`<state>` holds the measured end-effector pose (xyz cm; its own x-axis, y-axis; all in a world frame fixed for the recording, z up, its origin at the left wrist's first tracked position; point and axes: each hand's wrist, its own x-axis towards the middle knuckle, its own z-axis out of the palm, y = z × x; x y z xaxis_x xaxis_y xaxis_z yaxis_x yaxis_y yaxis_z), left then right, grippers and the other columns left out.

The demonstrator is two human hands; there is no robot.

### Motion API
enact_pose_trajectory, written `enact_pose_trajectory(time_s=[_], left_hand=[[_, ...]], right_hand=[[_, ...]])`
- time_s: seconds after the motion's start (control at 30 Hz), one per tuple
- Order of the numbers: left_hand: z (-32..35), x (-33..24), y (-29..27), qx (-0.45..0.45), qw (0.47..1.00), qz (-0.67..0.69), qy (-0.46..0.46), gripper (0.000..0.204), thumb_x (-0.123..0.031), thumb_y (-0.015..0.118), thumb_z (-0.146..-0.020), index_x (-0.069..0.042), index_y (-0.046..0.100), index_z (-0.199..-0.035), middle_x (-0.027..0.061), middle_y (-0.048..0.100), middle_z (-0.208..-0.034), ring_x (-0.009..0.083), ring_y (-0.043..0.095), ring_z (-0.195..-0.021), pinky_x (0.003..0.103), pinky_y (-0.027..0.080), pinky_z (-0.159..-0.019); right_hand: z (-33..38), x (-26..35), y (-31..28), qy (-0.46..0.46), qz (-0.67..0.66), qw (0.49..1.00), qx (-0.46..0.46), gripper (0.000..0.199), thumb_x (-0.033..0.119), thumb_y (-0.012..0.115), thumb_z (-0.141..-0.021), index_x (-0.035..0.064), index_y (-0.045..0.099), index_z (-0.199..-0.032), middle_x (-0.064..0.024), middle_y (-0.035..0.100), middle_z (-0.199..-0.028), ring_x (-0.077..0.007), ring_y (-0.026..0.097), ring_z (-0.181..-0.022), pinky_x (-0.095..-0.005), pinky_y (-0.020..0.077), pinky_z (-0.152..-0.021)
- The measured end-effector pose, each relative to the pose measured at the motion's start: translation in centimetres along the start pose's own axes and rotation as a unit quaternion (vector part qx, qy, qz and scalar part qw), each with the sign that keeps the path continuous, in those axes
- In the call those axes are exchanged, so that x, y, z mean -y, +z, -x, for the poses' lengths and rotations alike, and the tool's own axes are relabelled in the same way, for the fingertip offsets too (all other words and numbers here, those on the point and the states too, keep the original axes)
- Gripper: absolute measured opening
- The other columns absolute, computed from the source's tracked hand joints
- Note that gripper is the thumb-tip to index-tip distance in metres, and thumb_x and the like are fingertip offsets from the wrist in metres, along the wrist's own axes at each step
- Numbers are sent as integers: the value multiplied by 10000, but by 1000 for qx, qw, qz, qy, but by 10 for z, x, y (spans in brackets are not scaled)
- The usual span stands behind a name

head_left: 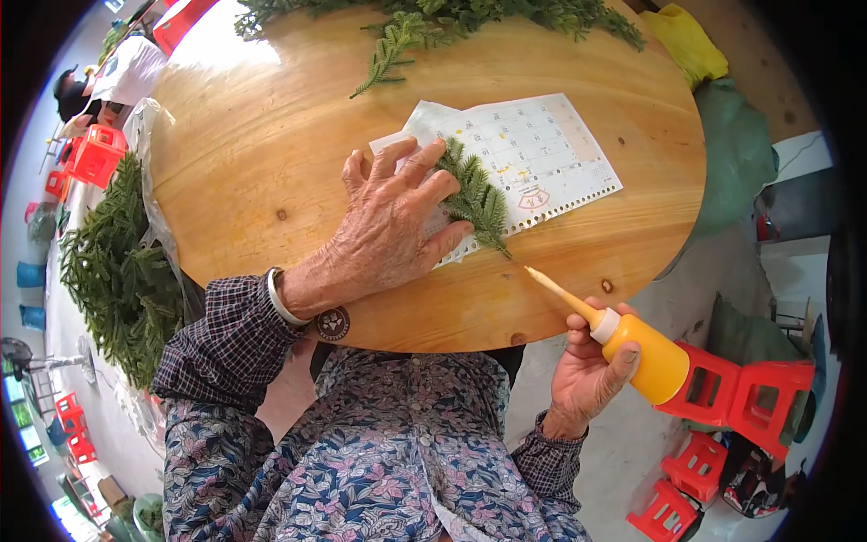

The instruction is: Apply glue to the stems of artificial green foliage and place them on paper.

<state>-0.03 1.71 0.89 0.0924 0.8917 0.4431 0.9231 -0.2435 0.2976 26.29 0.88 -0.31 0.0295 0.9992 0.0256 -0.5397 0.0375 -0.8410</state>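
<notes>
The round bench (271, 135) is pale wood, smooth and lightly glossy, with small dark knots showing. The sheet (533, 149) near its right edge is thin matt paper with a perforated edge. The green sprig (477, 199) on it looks like feathery matt plastic. The orange bottle (652, 359) is smooth, slightly shiny plastic with a white collar and tapered nozzle. The stools (741, 393) are glossy red plastic.

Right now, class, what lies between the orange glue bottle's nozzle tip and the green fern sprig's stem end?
Only bare wooden tabletop, in the head view.
</notes>
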Motion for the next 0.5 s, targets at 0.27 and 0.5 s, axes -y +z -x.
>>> enact_pose_trajectory(time_s=[0.27,0.5], left_hand=[[21,12,-8,4,999,27,-36,302,-319,685,-754,-126,603,-971,120,492,-1300,303,415,-1187,473,231,-999],[15,19,29,-190,978,87,13,110,-286,617,-719,-184,656,-710,63,531,-1004,260,449,-943,554,213,-868]], right_hand=[[-24,-5,8,29,-85,996,-6,483,399,605,-888,33,494,-1182,-162,564,-1053,-166,561,-738,-190,432,-576],[-94,-23,-9,9,-93,994,61,412,375,565,-931,0,550,-1102,-100,615,-925,-98,550,-721,-172,441,-596]])
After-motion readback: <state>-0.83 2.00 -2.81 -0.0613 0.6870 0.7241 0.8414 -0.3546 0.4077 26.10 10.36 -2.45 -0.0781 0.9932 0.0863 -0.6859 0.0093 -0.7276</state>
